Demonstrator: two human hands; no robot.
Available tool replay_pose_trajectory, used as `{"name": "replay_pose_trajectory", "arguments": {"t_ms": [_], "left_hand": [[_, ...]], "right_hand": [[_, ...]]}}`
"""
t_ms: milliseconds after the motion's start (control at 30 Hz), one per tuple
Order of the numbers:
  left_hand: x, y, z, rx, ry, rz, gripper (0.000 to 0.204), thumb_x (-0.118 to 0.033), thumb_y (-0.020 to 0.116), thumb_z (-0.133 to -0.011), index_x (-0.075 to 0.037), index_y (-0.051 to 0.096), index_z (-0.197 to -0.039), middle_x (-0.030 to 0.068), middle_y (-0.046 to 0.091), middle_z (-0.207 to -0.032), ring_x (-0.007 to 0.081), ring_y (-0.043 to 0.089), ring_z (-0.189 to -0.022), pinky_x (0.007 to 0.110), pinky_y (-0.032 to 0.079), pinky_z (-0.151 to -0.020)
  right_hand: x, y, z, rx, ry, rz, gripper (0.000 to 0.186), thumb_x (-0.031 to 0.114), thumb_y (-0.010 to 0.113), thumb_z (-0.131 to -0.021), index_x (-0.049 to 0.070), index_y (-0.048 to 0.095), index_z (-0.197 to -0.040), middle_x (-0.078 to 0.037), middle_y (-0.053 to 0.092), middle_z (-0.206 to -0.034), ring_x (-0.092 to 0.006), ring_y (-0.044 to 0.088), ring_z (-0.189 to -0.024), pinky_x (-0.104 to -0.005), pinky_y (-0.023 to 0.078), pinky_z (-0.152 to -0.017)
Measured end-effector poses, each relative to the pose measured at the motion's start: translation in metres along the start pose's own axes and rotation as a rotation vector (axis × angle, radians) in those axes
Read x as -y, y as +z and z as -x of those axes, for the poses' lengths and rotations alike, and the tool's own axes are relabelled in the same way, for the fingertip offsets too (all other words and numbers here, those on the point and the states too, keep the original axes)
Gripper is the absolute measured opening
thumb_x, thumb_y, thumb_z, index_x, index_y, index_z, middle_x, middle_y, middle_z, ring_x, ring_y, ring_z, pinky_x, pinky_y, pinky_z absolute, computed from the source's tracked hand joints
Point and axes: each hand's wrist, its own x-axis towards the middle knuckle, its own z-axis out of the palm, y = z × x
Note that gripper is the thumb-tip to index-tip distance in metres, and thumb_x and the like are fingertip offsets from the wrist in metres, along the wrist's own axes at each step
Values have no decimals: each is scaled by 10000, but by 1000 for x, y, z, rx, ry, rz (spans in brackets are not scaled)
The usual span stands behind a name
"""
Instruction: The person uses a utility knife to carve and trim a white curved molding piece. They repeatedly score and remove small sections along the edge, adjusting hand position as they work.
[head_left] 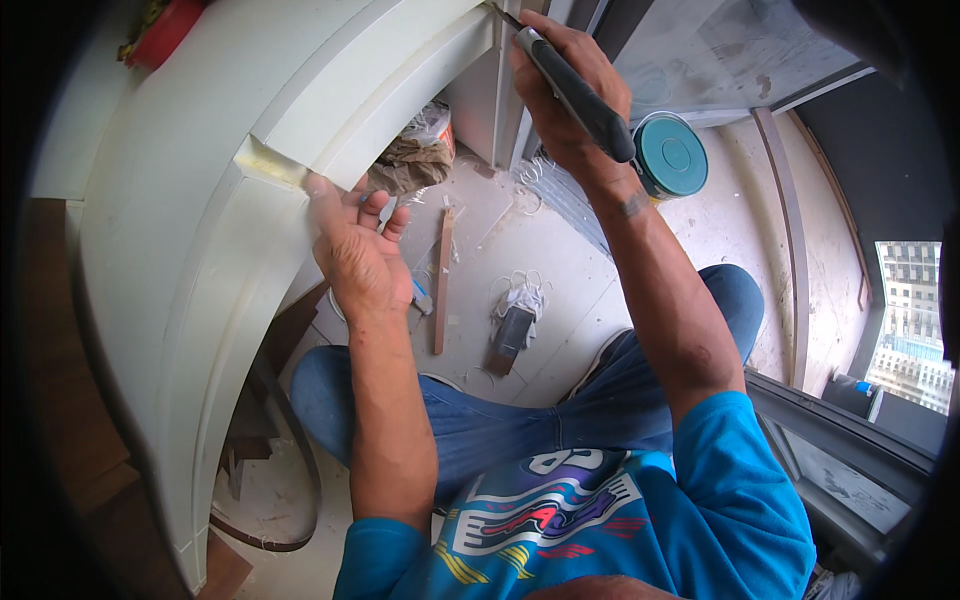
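Observation:
My right hand (580,95) is wrapped around a utility knife (575,90) with a black and grey handle. Its thin tip meets the far end of a white panel edge (380,60). Beside a squared notch (270,162) in that edge is my left hand (358,245), its thumb blurred against the notch's corner. Between its curled fingers shows a small pale grey pointed piece (387,213); how it is gripped is partly hidden.
On the floor between my legs lie a wooden strip (443,280), a dark block (511,338) on a white cloth, and shavings. A green-lidded bucket (670,155) stands right. Crumpled brown cloth (415,165) lies under the panel. A red round thing (168,30) sits far left.

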Motion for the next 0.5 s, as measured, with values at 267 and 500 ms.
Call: {"name": "replay_pose_trajectory", "arguments": {"t_ms": [267,500], "left_hand": [[3,-2,-3,43,4,8,708,-712,643,-1024,-125,517,-1399,8,532,-1168,127,536,-973,327,522,-834],[5,0,-4,20,8,40,674,-708,630,-1033,-143,534,-1388,1,524,-1172,124,523,-963,322,507,-842]], "right_hand": [[-2,-12,-11,153,43,-23,311,100,798,-910,65,754,-1216,-127,769,-1067,-320,760,-919,-383,620,-813],[7,-24,-9,232,64,-162,303,124,789,-918,70,759,-1214,-136,770,-1060,-332,767,-924,-392,620,-810]]}}
